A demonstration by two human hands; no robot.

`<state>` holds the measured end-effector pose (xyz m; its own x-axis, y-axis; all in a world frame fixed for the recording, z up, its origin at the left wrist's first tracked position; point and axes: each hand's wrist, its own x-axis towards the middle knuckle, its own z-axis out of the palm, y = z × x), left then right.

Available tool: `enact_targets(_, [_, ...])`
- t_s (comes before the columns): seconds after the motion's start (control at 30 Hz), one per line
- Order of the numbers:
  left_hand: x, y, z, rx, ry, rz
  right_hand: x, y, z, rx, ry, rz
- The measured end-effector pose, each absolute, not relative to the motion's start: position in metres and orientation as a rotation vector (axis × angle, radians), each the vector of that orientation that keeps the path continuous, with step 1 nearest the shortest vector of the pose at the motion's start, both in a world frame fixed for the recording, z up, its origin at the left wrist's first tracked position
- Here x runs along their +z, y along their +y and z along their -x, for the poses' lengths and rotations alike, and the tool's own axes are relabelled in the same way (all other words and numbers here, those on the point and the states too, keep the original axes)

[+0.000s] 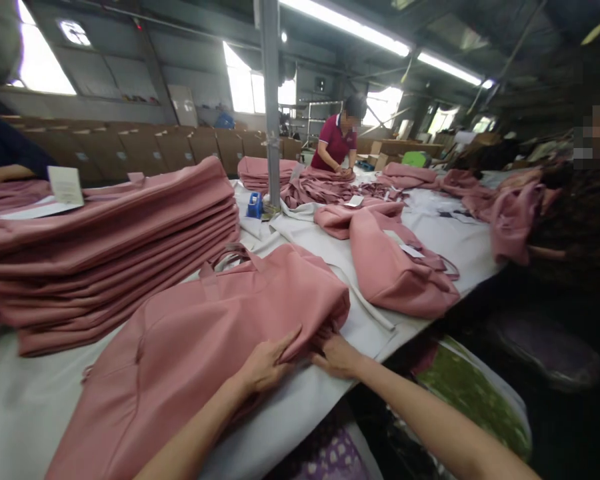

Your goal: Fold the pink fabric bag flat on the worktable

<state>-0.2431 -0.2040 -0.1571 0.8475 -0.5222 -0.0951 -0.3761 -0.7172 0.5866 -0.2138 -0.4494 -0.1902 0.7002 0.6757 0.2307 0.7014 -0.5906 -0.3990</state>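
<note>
Both forearms reach forward from the lower edge of the view, converging at the near corner of a pink fabric bag [205, 333]. The left hand [265, 365] lies palm-down with its fingers spread flat on the cloth; the right hand [337, 357] has its grip pinching the bag's folded corner. The bag lies flat on the white surface [25, 407], extending leftward from both hands, beside a stack of folded pink bags [105, 253].

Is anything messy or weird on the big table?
Yes. Past the metal pole, pink bags lie crumpled in loose heaps, unlike the neat folded stack. The bag under the left hand and right hand is bunched at its corner.
</note>
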Motion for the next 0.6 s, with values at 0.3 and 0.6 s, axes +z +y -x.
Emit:
enact_targets(0.3, [-0.164,-0.2,0.242,-0.244,-0.581,-2.371,-0.169,-0.511,0.162,-0.354,-0.152,2.41])
enact_targets(0.6, [-0.17,-0.156,0.292,-0.42,-0.805,-2.47,-0.18,-0.487,0.172,0.016,-0.282,2.366])
